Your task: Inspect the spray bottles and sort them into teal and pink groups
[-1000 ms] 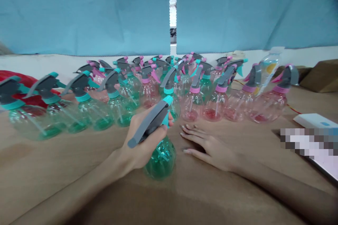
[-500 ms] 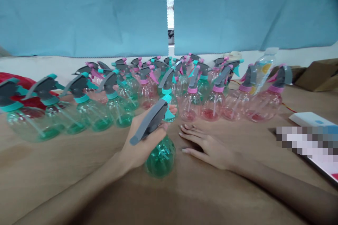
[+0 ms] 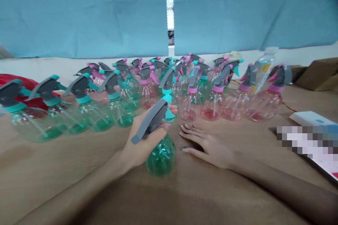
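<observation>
My left hand is wrapped round the neck of a green spray bottle at the middle of the table. This bottle has a grey head with a turquoise nozzle and trigger, and the fingers hide its collar. To the right of it, my right hand lies on the tabletop with fingers spread and holds nothing. Just beyond the hands stand green-tinted spray bottles with turquoise collars on the left and pink-tinted spray bottles with pink collars on the right.
More spray bottles of both colours crowd the table behind the front row. A clear drink bottle and a brown box are at the back right. A white device lies near the right edge. Red material is at the left.
The view has shifted very slightly, so the left-hand bottles appear a little further right. Both hands keep their places, with the left one still on the green spray bottle.
</observation>
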Available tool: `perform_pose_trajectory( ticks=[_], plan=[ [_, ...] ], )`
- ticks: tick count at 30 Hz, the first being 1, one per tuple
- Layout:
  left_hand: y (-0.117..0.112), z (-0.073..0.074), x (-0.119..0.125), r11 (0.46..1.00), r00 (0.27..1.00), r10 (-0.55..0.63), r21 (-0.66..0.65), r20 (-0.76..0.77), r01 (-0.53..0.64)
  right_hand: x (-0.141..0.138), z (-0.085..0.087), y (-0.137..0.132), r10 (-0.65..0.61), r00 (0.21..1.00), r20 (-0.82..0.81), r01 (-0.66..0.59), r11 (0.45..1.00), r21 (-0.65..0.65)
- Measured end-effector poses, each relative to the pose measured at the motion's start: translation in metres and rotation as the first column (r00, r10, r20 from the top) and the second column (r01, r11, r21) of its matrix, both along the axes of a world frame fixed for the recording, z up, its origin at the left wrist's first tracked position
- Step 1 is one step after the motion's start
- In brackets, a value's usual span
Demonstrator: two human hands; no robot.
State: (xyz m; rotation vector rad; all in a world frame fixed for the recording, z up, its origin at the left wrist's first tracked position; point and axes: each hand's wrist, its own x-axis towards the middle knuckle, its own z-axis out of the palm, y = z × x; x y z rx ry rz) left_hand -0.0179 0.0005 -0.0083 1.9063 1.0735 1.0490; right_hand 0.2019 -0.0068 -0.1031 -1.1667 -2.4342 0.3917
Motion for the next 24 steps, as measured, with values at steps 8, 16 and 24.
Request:
perform_pose_trajectory(
  ticks=[8, 16, 24],
  plan=[
    [-0.001, 0.003, 0.002, 1.000, 1.000, -0.015, 0.000, -0.004, 0.015, 0.000, 0.000, 0.000, 0.004, 1.000, 0.010, -0.004, 1.000, 0.003],
    [-0.004, 0.007, 0.003, 1.000, 0.996, -0.001, 0.013, -0.085, 0.002, -0.001, 0.001, 0.000, 0.002, 1.000, -0.014, -0.001, 1.000, 0.001],
    [-0.006, 0.013, 0.006, 0.999, 0.999, -0.020, 0.032, -0.039, 0.021, 0.000, 0.001, 0.000, -0.006, 1.000, -0.003, 0.006, 1.000, 0.006]
  ],
)
